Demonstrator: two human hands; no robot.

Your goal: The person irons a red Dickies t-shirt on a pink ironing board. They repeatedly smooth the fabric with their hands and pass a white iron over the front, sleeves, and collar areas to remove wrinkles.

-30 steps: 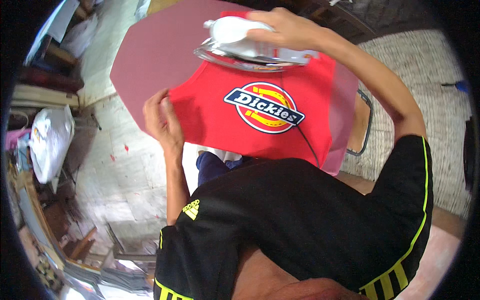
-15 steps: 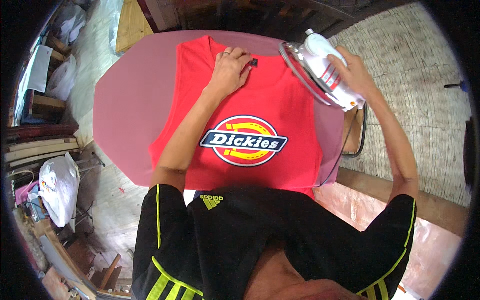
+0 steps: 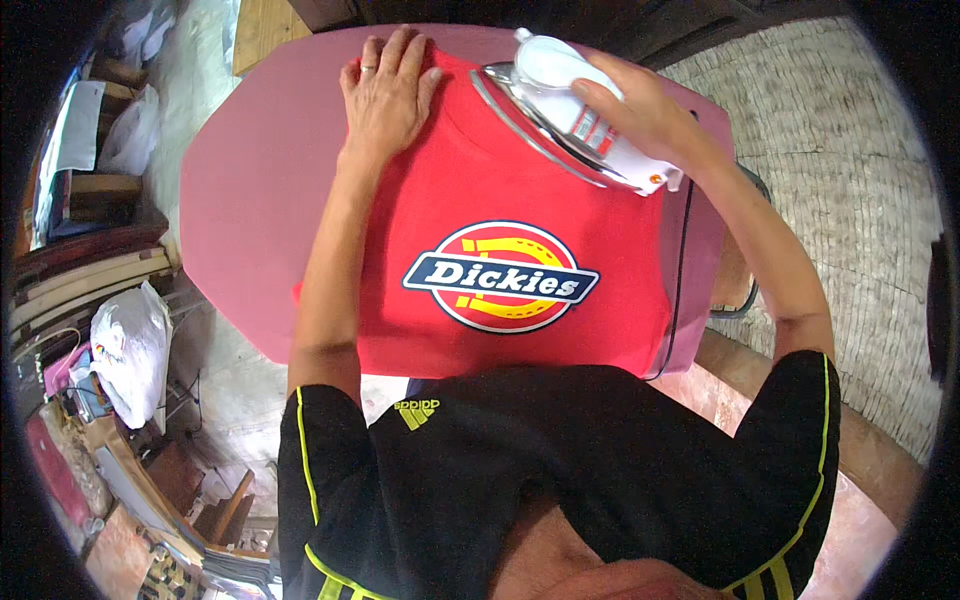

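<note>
A red sleeveless shirt (image 3: 560, 215) with a printed emblem on its front lies spread on a mauve padded ironing board (image 3: 250, 190). At the shirt's far left shoulder my left hand (image 3: 388, 95) rests flat, fingers stretched out and pointing away from me. My right hand (image 3: 645, 105) is wrapped round the handle of a white clothes iron (image 3: 590, 120). The iron is over the shirt's far right part, by the neckline, and looks tilted, with its metal edge turned to the left. Whether its soleplate touches the cloth I cannot tell.
A black cord (image 3: 681, 270) runs down the board's right side. Dark wooden furniture (image 3: 450, 12) stands beyond the far edge. On the left are a white plastic bag (image 3: 130, 350) and cluttered shelves (image 3: 105, 190); a woven mat (image 3: 820, 150) covers the floor at right.
My left hand has moved left from the neckline to the shoulder and spread its fingers. The iron in my right hand has shifted left over the shirt, and the shirt's upper part has shifted.
</note>
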